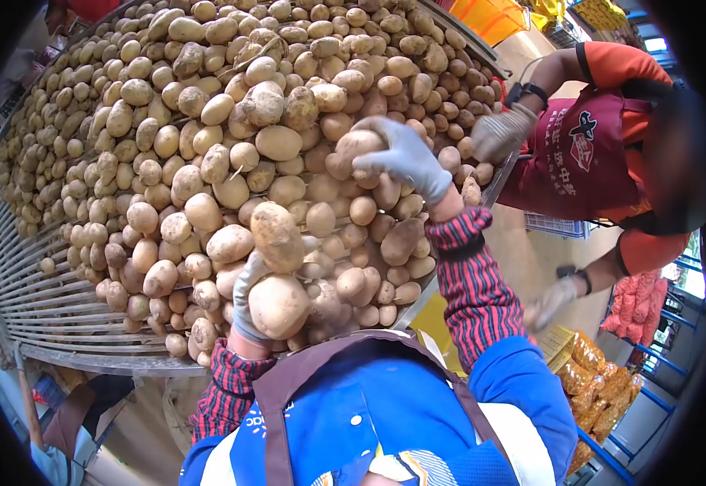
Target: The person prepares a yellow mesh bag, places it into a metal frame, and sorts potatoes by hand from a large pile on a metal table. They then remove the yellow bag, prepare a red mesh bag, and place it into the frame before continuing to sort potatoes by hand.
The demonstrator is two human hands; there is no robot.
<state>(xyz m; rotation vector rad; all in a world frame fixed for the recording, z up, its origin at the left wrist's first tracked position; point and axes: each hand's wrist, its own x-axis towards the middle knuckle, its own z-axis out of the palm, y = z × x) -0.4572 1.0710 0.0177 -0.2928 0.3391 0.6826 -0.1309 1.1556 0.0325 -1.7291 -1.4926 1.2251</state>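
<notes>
My left hand (249, 301), in a grey-white glove, is at the near edge of a large potato heap. Its fingers are curled round a big pale potato (279, 308). A second large potato (277, 236), with soil on its skin, rests just above it against the fingers. Farther up and to the right, my right hand (405, 158), also gloved, reaches over the heap. Thumb and fingers close round a brownish potato (359, 146). Around both hands lie many loose potatoes (207, 212) of mixed sizes, some blurred below the right hand.
The heap lies on a slatted metal table (37, 300) with a raised rim. At the right, a co-worker in a maroon apron (567, 158) has a gloved hand (503, 134) at the table edge. Beyond are filled net bags (600, 389), red sacks (635, 306) and an orange crate (494, 23).
</notes>
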